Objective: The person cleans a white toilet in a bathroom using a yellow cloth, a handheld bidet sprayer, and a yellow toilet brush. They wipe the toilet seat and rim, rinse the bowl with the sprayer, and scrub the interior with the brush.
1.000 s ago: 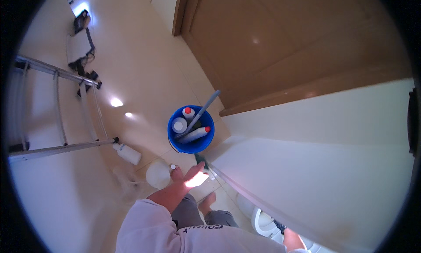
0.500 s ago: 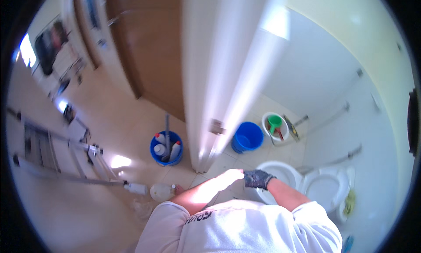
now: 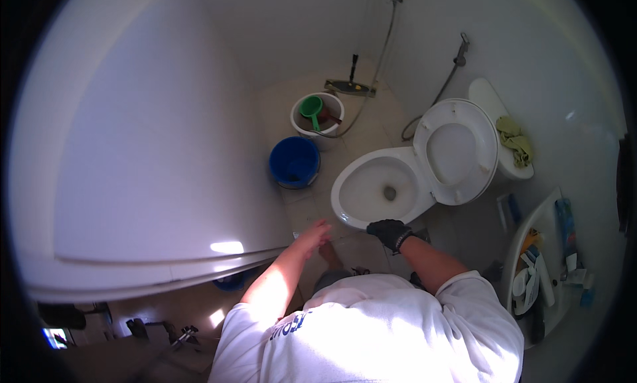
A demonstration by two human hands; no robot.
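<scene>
My left hand [image 3: 315,236] is bare, with its fingers stretched out a little apart and nothing in them. It hangs just left of the toilet bowl [image 3: 355,174]. A dark knitted glove [image 3: 390,233] covers my right hand [image 3: 395,237], in front of the bowl's near rim; whether it touches the rim I cannot tell. The glove's darkness hides how its fingers are bent. Water shows in the bowl, and the toilet seat and lid [image 3: 458,151] are raised.
A blue bucket [image 3: 294,162] stands left of the toilet. Behind it, a white pail [image 3: 296,123] holds a green dipper [image 3: 312,109]. A floor squeegee [image 3: 350,87] lies farther back. A yellow-green cloth [image 3: 515,141] drapes over the tank. A cluttered sink [image 3: 514,263] is at right, a white door [image 3: 166,137] at left.
The view has turned into the bathroom, toward the toilet and sink. My hands, together at the glove before, are now apart, the left one lower and to the left.
</scene>
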